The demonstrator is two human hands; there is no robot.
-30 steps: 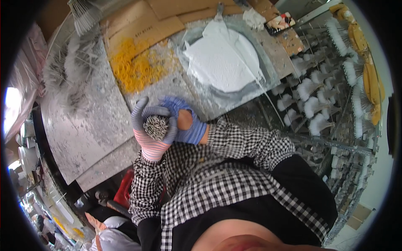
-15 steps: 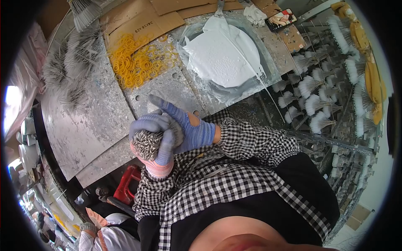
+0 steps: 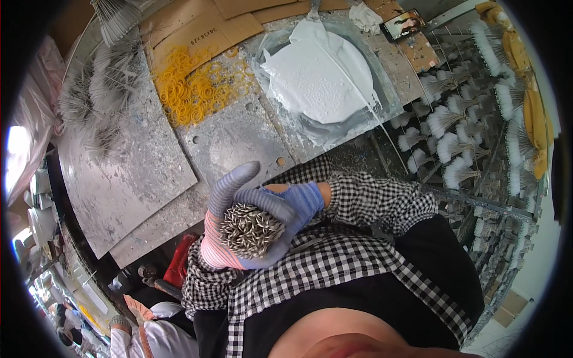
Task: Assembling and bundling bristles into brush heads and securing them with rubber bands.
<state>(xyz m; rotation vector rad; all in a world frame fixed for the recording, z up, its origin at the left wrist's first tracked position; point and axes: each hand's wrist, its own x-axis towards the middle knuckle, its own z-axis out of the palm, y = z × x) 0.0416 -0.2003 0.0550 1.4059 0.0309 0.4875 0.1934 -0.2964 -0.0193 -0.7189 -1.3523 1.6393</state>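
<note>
In front of my chest I hold a thick bundle of thin strands [image 3: 250,230], its silvery pointed tips facing up. My left hand [image 3: 230,230], in a pink-striped glove with grey fingers, is wrapped round it, one finger sticking out past the bundle. My right hand [image 3: 304,203], in a blue knitted glove, presses against the far right side of the bundle; its fingers are partly hidden. The bundle's lower part cannot be seen. A metal-topped table [image 3: 230,146] lies just beyond my hands.
Yellow rubber bands [image 3: 191,89] are heaped by cardboard [image 3: 203,39]. White paste [image 3: 319,74] fills a round patch, a thin rod across it. Loose grey strands [image 3: 104,89] lie left. A phone [image 3: 403,25] sits far right. White-tipped bundles [image 3: 447,149] fill a rack. A co-worker's sleeve [image 3: 170,340] shows lower left.
The bundle has come right and slightly nearer me, and its tipped end shows more fully. My right hand's outstretched finger no longer shows. A finger of my left hand now sticks out.
</note>
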